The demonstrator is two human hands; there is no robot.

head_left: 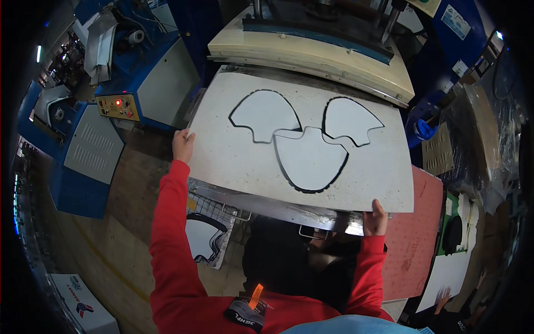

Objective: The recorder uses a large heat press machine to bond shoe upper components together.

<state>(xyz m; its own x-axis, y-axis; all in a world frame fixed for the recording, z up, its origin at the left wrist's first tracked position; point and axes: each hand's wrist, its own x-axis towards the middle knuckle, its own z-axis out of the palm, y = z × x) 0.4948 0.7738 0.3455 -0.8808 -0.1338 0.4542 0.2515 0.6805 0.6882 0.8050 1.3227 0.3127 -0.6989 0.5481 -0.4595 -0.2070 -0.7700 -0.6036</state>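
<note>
Both hands grip grey cutting board (233, 150) at press mouth
Left hand (182, 146) clasps left edge, right hand (376, 219) near edge; three black-rimmed cutting dies (309, 158) sit on board, still outside press platen (311, 55)

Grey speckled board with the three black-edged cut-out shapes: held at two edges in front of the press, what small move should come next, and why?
Probably a short, level push forward. The left hand grips the left edge of the grey speckled board and the right hand its near right corner. The three black-edged cut-out shapes lie loose-looking on top, and the board's far edge sits just short of the cream press bed.
</note>
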